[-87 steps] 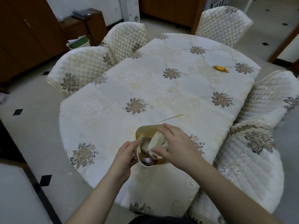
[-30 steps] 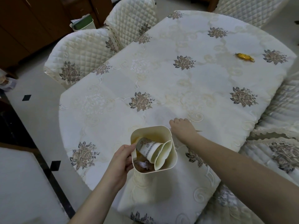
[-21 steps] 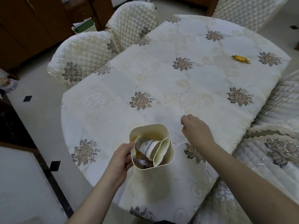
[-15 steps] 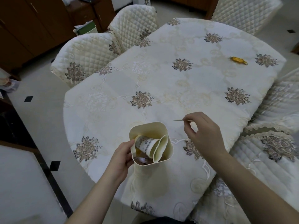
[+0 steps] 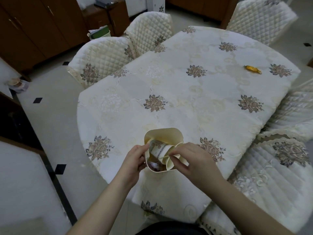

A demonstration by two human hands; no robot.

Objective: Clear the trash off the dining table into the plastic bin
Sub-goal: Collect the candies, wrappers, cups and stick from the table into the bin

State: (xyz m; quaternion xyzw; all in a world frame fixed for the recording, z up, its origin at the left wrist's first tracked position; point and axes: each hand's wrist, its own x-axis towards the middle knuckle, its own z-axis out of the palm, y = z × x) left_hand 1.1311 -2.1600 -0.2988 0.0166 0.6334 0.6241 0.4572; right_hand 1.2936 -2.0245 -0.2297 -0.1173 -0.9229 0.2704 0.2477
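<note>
Tablecloth first: the cream oval dining table with its embroidered flowers fills the view, quilted chairs ringed round it. At its 6 o'clock edge stands the small cream plastic bin with rounded corners, already holding a patterned paper cup lying on its side and some crumpled scraps beneath.

My left hand grips the bin's wall at its 9 o'clock side, thumb hooked over the rim. My right hand hovers over the rim at 4 o'clock, fingertips pinched together above the opening; I cannot tell whether anything thin sits in that pinch.

To do this drop well, I judge I should keep the bin steady with the left hand, bring the pinch well inside the rim past the cup's mouth, and only then let go, so nothing light bounces off the cup and back onto the cloth.

One piece remains: a gold foil candy wrapper at the table's 2 o'clock, well apart from the bin.
</note>
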